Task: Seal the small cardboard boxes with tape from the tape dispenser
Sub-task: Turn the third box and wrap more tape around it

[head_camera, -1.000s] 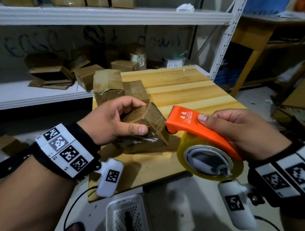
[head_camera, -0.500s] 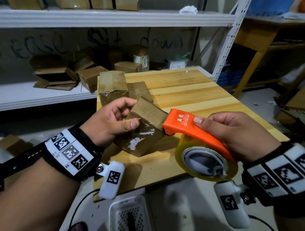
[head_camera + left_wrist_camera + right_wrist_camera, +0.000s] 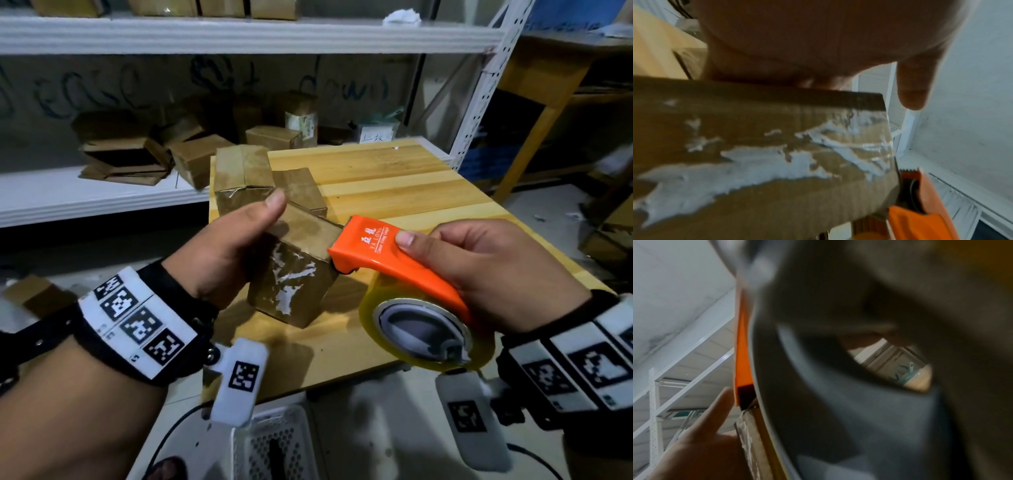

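Apparently box point(image 3: 294, 270) within left grip point(image 3: 226, 253).

Dim indoor light; glare streaks the taped cardboard box point(image 3: 294, 284). Both wrist views are blurred; shelf lines bow at the head view's edges.

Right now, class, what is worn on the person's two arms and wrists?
Both arms are bare, without sleeves. Each wrist has a black strap carrying white panels printed with black square codes. A small white camera pod with its own code hangs below each; a thin black cable trails away.
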